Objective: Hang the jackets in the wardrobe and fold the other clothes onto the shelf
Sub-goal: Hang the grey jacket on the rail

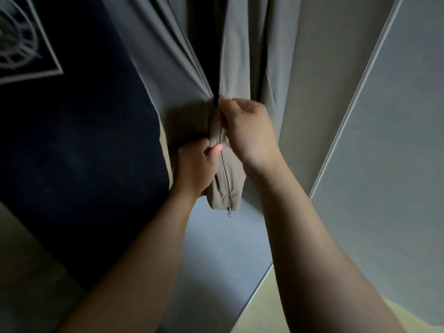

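Note:
A grey-beige jacket (173,75) hangs inside the wardrobe and fills the top middle of the view. Its zip (225,179) runs down the front to a small metal stop at the hem. My left hand (195,168) grips the bunched lower hem of the jacket just left of the zip. My right hand (247,131) pinches the zip slider higher up, where the two front panels split apart. Above that spot the jacket front is open and dark inside.
A dark navy garment (79,152) with a pale printed square graphic hangs to the left, touching the jacket. Grey wardrobe panels (384,145) with a pale edge stand to the right. A light floor (269,306) shows at the bottom.

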